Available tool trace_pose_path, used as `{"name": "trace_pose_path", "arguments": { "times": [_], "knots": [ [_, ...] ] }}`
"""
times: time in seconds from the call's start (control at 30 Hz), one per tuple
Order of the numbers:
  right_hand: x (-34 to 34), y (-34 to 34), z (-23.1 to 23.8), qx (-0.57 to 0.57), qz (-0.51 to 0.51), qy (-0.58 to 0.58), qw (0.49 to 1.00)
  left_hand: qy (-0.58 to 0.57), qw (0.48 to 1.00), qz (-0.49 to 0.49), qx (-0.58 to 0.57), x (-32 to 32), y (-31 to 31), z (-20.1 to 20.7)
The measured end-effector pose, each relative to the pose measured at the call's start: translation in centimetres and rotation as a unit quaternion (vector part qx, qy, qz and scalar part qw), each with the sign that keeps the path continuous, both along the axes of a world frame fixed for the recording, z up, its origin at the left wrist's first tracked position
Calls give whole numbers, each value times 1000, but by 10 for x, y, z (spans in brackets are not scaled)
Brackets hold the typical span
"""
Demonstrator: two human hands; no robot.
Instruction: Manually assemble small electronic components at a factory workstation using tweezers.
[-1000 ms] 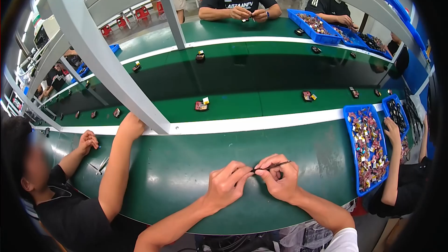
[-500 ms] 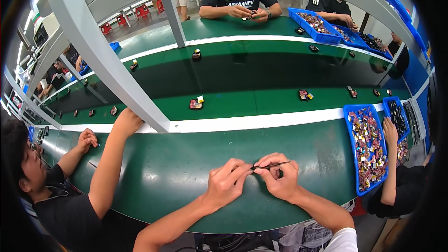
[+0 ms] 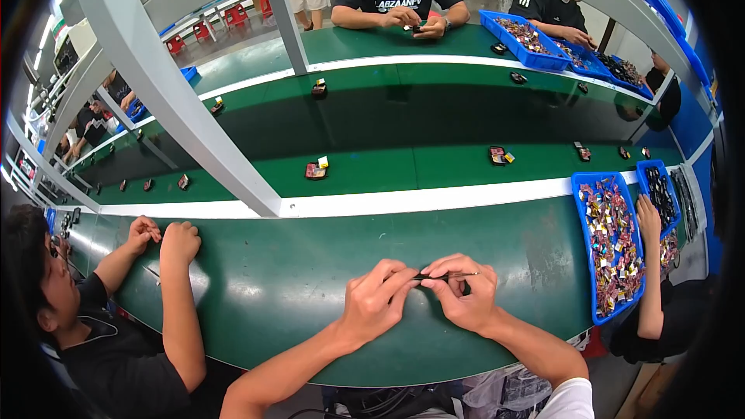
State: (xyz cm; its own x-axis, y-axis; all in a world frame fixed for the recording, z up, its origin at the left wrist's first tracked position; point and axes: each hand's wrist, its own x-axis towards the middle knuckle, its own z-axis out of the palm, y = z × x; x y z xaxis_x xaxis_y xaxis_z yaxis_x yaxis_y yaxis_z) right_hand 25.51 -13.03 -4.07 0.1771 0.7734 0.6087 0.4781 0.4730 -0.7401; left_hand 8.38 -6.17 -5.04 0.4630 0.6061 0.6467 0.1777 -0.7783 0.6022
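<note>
Both my hands are together over the green worktop, fingertips nearly meeting. My left hand (image 3: 378,300) is closed, its thumb and fingers pinching one end of a small black part (image 3: 421,276). My right hand (image 3: 469,296) is closed too, with a thin dark pointed tool (image 3: 467,274) lying along its fingers and sticking out to the right. The tool's inner end meets the black part between the fingertips. Fingers hide most of both, so I cannot tell the tool's exact kind.
A blue tray (image 3: 597,306) full of small red, yellow and white pieces stands right, beside a smaller blue tray (image 3: 646,164) of black parts. Beyond the white rail (image 3: 434,195), a green conveyor (image 3: 380,169) carries spaced small assemblies (image 3: 316,169). Co-workers sit left, right and opposite; a grey post (image 3: 167,85) rises left.
The co-worker at left has drawn an arm back from the conveyor to the worktop. Assemblies on the near belt have shifted slightly left. The tool in my right hand now lies a little flatter.
</note>
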Motion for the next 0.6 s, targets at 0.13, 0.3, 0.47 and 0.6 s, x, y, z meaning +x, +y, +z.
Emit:
{"name": "trace_pose_path", "arguments": {
  "times": [0.13,0.3,0.47,0.6],
  "knots": [
    [1,-1,1,5,-1,-16,1000,0,1000,2,-10,0,0,1],
    [0,-1,6,7,-4,-24,1000,2,1000,10,-26,0,0,1],
    [0,0,6,16,-5,-21,1000,7,999,12,-38,0,1,1],
    [0,-1,6,2,-9,-28,1000,8,999,9,-33,0,2,-1]
  ]
}}
